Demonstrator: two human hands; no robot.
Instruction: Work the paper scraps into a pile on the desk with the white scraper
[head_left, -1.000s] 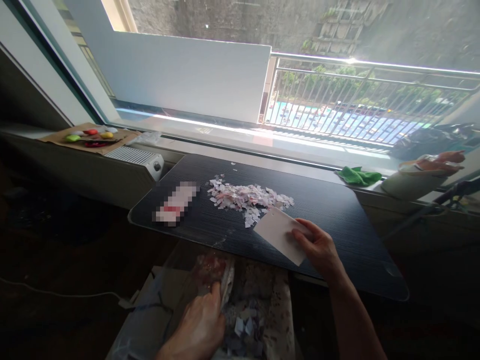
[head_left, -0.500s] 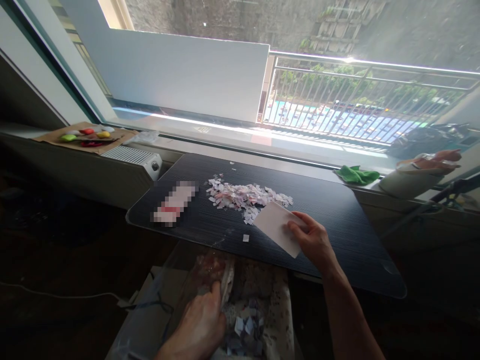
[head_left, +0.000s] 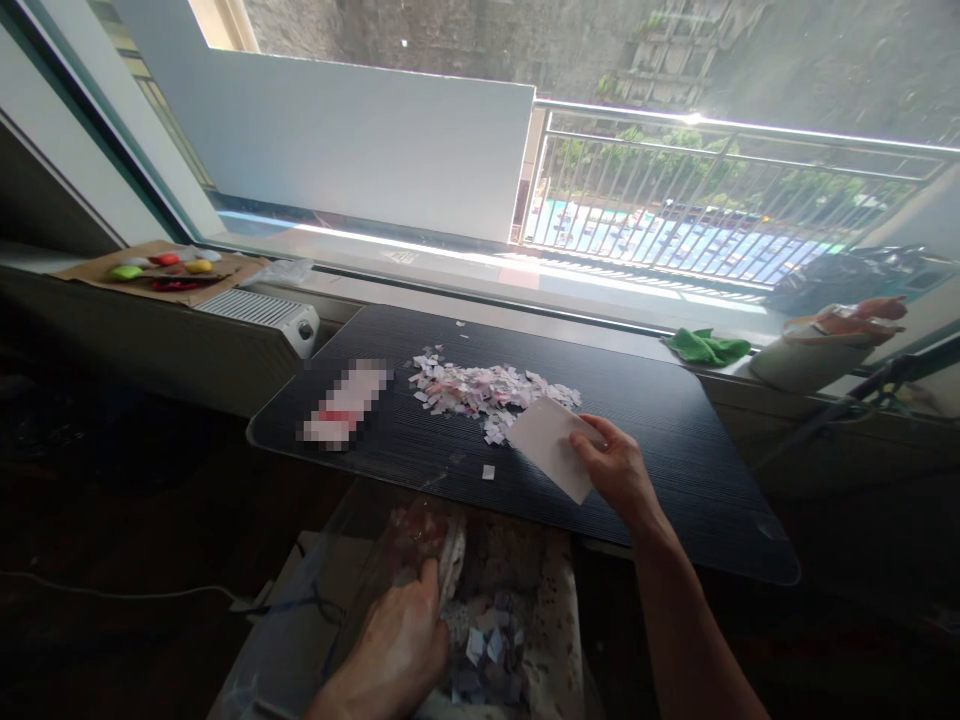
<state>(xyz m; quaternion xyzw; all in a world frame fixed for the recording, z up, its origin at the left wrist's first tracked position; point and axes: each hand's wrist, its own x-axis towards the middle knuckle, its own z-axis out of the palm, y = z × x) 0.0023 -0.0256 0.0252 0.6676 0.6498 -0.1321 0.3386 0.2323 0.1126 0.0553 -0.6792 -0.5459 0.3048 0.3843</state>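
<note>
My right hand [head_left: 616, 465] pinches a white card [head_left: 551, 445] between thumb and fingers. The card is tilted above the dark table [head_left: 645, 400], its left corner at the edge of a heap of small paper scraps [head_left: 480, 388]. One square scrap [head_left: 488, 472] lies apart, nearer the front edge. Below that edge, my left hand [head_left: 397, 630] is closed at the rim of a clear plastic bag [head_left: 352, 540]; its fingertips are partly hidden. Beside it, more paper scraps [head_left: 491, 645] lie in an open patterned bag or lining [head_left: 555, 610].
A blurred-out pinkish strip [head_left: 345, 405] lies at the table's left. On the sill are a green cloth [head_left: 705, 346] and a pale bin [head_left: 806, 355]. Left stand a white heater [head_left: 262, 310] and cardboard [head_left: 97, 265] with coloured lumps. A cable [head_left: 135, 592] crosses the dark floor.
The whole view has shifted slightly. Both hands, the card and the scraps keep almost the same places relative to the table.
</note>
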